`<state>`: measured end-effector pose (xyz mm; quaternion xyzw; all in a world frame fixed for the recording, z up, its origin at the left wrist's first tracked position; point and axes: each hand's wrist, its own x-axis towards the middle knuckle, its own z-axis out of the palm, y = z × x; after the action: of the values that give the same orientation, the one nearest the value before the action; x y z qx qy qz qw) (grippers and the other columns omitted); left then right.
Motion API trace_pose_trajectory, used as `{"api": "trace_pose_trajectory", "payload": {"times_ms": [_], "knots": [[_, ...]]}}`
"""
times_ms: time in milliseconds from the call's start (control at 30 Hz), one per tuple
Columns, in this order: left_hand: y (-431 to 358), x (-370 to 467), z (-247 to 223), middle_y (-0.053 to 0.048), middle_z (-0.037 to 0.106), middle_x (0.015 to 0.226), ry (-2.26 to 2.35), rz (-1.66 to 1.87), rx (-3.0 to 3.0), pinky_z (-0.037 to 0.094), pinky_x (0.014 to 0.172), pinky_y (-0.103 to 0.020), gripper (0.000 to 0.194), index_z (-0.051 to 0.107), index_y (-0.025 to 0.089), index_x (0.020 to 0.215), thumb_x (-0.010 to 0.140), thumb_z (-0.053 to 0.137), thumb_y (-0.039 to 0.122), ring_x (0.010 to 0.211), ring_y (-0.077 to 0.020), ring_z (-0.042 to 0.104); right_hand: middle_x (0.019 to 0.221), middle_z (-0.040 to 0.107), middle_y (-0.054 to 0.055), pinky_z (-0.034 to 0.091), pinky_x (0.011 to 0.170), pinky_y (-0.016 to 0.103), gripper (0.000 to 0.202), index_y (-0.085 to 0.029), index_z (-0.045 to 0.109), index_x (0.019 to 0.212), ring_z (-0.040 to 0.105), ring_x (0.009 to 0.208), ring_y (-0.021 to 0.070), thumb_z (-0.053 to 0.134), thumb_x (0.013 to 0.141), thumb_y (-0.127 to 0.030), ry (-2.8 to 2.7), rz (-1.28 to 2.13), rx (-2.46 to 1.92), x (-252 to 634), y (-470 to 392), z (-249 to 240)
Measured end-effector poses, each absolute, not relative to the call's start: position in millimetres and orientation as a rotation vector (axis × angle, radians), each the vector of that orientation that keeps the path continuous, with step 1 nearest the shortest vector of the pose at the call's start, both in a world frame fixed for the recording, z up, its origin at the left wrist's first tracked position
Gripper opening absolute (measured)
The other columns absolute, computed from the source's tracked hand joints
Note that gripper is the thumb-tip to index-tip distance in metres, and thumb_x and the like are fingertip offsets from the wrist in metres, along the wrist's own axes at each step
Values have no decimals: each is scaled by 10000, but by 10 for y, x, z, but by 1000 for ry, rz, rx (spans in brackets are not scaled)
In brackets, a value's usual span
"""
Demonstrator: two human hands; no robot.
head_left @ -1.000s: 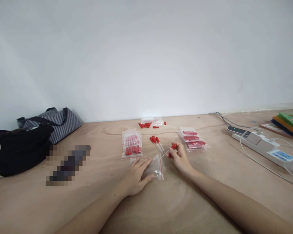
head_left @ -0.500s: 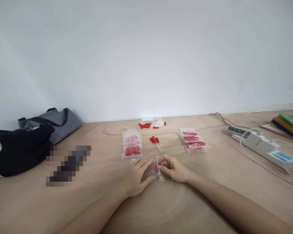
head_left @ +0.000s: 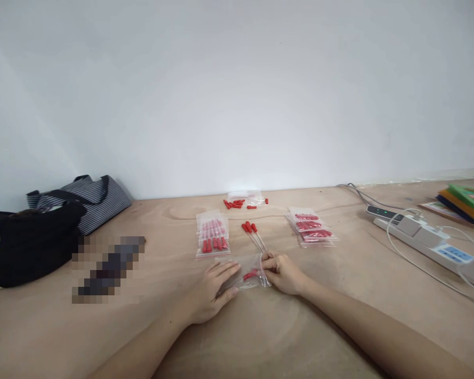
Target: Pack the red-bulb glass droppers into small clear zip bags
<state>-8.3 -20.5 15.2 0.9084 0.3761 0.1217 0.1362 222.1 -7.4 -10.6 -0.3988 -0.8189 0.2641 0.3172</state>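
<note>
- Since a second ago, one red-capped dropper went from my right hand into the zip bag.
- Three droppers lie loose; the bagged one lies left-right.
- My right hand pinches the bag's mouth; my left hand presses flat.

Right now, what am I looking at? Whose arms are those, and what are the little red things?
The camera sits on a person's head, looking down, so the arms are their own. The left hand presses flat on a clear plastic bag with a red-capped dropper inside. The right hand pinches the bag's open end. On the wooden table lie three loose droppers, two piles of filled bags, and loose red caps. A power strip lies right, dark bags left.
</note>
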Motion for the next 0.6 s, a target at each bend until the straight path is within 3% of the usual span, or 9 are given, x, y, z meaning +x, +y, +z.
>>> {"api": "trace_pose_trajectory", "payload": {"times_ms": [200,367,500,600], "knots": [[-201,-60,160,-48,392,1307,1089,313,2631,204,1015,-450,422,357,231,1263,858,405,336,1206,-212,326,759,611,25,430,619,232,215,-183,655,755,554,668,127,447,733,-133,-2046,692,-1191,2282,61,-96],[-196,-49,168,-56,408,1296,1082,346,2623,215,1005,-452,430,379,239,1250,842,434,360,1194,-222,344,745,650,25,431,602,233,151,-158,632,745,575,646,136,507,703,-231,-1696,653,-1573,2316,557,-17],[-202,-38,190,-59,414,1290,1099,334,2606,228,1000,-455,440,398,233,1238,827,455,378,1189,-233,352,786,656,62,423,601,254,237,-160,631,788,590,699,169,546,681,-353,-1624,624,-1709,2170,922,-24],[-202,-42,189,-67,415,1289,1098,332,2591,235,999,-454,450,397,226,1239,823,465,383,1186,-238,355,711,656,78,409,544,267,239,-160,635,712,593,631,188,567,656,-383,-1596,647,-1795,2050,1076,-57]]}}
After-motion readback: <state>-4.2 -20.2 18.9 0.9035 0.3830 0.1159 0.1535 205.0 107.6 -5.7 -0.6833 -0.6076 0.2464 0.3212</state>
